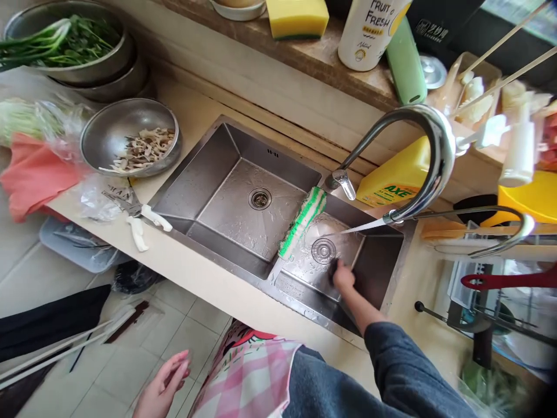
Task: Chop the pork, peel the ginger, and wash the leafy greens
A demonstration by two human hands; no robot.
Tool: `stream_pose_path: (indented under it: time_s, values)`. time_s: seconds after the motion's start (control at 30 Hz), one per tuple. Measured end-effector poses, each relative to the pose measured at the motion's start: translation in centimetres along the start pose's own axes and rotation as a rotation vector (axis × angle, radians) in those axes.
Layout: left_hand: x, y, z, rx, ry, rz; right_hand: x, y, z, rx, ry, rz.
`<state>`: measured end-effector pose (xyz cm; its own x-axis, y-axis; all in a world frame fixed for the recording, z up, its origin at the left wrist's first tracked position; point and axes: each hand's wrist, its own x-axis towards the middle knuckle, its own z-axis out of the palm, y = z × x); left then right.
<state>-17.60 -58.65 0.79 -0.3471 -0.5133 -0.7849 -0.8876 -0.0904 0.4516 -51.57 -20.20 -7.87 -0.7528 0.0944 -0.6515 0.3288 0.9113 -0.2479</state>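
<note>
Right basin: in my head view this smaller brushed-steel basin (378, 261) sits at 4 o'clock from centre; the work in hand is here.
Right hand: my right hand (343, 276) reaches into it, at 5 o'clock from the round steel drain (324, 251), fingers down; beside them is a dark patch (335, 269), and I cannot tell how closed they are or what they grip.
Left hand: at 7 o'clock my left hand (165, 380) hangs loosely bent, holding nothing I can see.
Tap: the arched chrome tap (440, 139) sends a white stream of water (363, 225) in from 2 o'clock.
Cloth: a green-and-white striped cloth (302, 223) lies between the 2 basins, no hand on it.
Left basin: the larger brushed-steel basin (226, 197), at 9 o'clock, is wet with drops; I judge it already rinsed.
Mushrooms: pale-brown mushroom pieces (148, 148), already in bits, lie at 10 o'clock in a round steel bowl (101, 139).
Running water: I judge the right side partway; its rinsing and shutting the tap remain.
</note>
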Motion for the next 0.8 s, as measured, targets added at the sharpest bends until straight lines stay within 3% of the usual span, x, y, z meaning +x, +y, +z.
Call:
stream_pose_path:
  time_s: [0.1, 0.17, 0.3, 0.4, 0.47, 0.63, 0.73, 0.8]
  values:
    - [1.5, 0.7, 1.1, 0.102, -0.09, 0.077, -2.6, -1.5, 2.4, -0.069, -0.097, -0.055]
    - [2.1, 1.6, 1.4, 0.134, -0.121, 0.146, -2.7, -3.0, 2.0, -0.093, -0.097, -0.141]
    - [2.6, 1.4, 0.2, 0.05, -0.086, 0.214, -3.0, -4.0, -2.3, -0.163, -0.028, -0.227]
    - [3.1, -1.2, -0.9, -0.025, -0.007, 0.246, -4.4, -4.0, -5.4, -0.255, 0.011, -0.232]
    - [3.3, -3.2, -1.1, -0.073, 0.05, 0.259, -5.5, -5.5, -7.1, -0.256, 0.071, -0.329]
    - [1.1, -5.6, -0.5, -0.164, 0.198, 0.257, -6.6, -16.3, -10.5, -0.198, 0.368, -0.875]
    - [-1.5, -7.4, -0.6, -0.254, 0.272, 0.274, -5.2, -22.4, -9.7, -0.345, 0.471, -1.03]
    - [-3.4, -10.1, -0.9, -0.301, 0.325, 0.249, -3.9, -25.0, -7.8, -0.512, 0.38, -1.068]
